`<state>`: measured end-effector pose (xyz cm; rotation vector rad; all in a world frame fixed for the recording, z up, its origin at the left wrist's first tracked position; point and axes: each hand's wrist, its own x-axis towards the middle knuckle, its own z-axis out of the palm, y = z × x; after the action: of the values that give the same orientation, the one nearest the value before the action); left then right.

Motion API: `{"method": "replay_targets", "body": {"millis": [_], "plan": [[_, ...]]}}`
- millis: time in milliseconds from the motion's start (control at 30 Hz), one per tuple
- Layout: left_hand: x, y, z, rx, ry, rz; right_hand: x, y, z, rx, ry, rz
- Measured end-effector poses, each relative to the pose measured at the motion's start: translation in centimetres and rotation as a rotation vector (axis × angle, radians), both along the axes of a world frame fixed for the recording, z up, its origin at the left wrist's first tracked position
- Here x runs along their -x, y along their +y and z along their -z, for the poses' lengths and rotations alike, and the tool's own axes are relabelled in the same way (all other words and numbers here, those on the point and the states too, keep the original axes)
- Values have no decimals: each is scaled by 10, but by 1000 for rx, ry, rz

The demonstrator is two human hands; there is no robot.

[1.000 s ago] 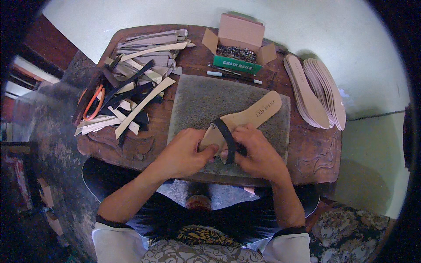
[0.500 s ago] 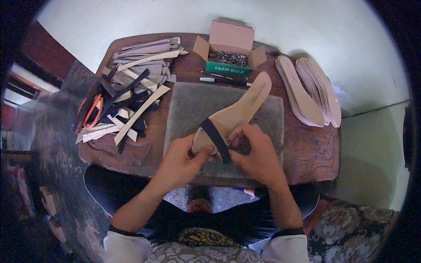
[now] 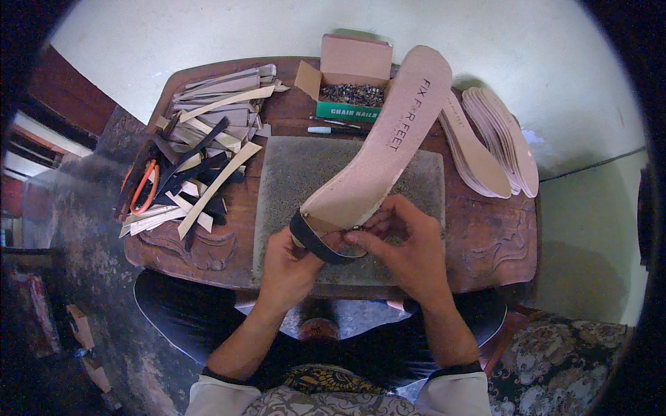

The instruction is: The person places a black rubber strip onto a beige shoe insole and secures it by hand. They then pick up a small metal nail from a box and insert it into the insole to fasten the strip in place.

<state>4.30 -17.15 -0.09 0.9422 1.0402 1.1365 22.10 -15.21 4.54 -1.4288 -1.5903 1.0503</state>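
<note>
A tan insole (image 3: 378,149) with dark lettering is tilted up between my hands, its narrow heel end raised high over the work pad. Across its near, wide end runs a black strap (image 3: 316,243), bowed away from the surface. My left hand (image 3: 290,267) grips the near left end of the insole, its fingers partly hidden behind the strap. At the near right edge, my right hand (image 3: 406,239) pinches where the strap meets the insole. Small shiny spots, perhaps nail heads, show near the strap's ends.
A grey pad (image 3: 291,166) lies on the carved wooden table (image 3: 485,243). Beige and black strips (image 3: 215,125) and orange-handled tool (image 3: 147,187) are at left. Behind stands an open box of small nails (image 3: 350,93), with a pen (image 3: 326,130) before it. Stacked insoles (image 3: 479,145) lean at right.
Both hands have tilted the insole up, raising its heel end and bringing it closer to view. The strap now bows open, and my right hand has shifted to its right end.
</note>
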Motion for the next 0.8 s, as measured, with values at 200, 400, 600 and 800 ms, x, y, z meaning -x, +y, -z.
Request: {"method": "replay_targets", "body": {"millis": [200,400,600,800], "plan": [[1,-1,1,-24,56,-5,2,0,-2,32,-18,-28],[0,-1,-4,-62,83,13,5,-1,4,32,4,-25],[-2,-2,3,-77,64,-15,7,0,6,-9,-39,-40],[-7,-3,2,-58,99,-87,8,1,7,-56,-87,-44]]}}
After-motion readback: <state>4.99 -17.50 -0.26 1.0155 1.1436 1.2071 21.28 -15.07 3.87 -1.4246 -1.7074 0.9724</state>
